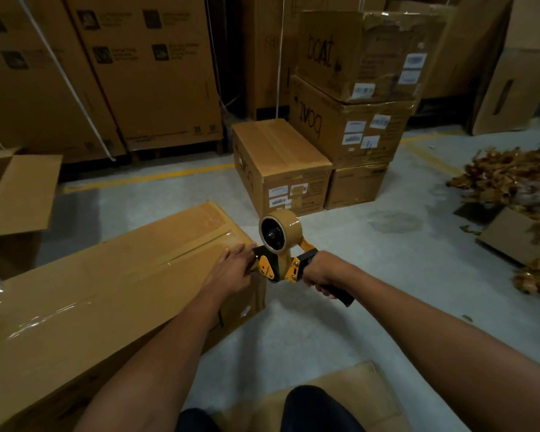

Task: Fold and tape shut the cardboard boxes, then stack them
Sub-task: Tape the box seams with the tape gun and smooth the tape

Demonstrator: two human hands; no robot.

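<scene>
**Task items**
- Long cardboard box (106, 291): 1. Lies on the floor (340, 322) at lower left, flaps closed, glossy tape running along the top seam to the far end.
- Tape dispenser (281, 260): 1, yellow and black. It sits at the far end corner of the long cardboard box, its front at the box edge.
- Tape roll (281, 232): 1, brown, mounted on the dispenser.
- Sealed box (281, 163): 1, taped shut, standing alone on the floor beyond the dispenser.
- Stacked boxes (349, 129): 3, one on another, just right of the sealed box and touching it. The upper two are printed "boat" and carry white labels.
- Open box (13, 188): 1, at the left edge, one flap hanging out.

**Hands**
- Left hand (231, 269): fingers straight and close together, laid flat on the end of the long cardboard box, fingertips at the dispenser's front.
- Right hand (320, 272): fingers curled round the dispenser's black handle.

**Other**
- Tall cartons (122, 73): several along the back wall; exact count unclear.
- Yellow floor line (147, 179): 1.
- Heap of brown crumpled scrap (512, 176): 1, at right.
- Flat cardboard sheet (356, 385): 1, under the person's knees.
</scene>
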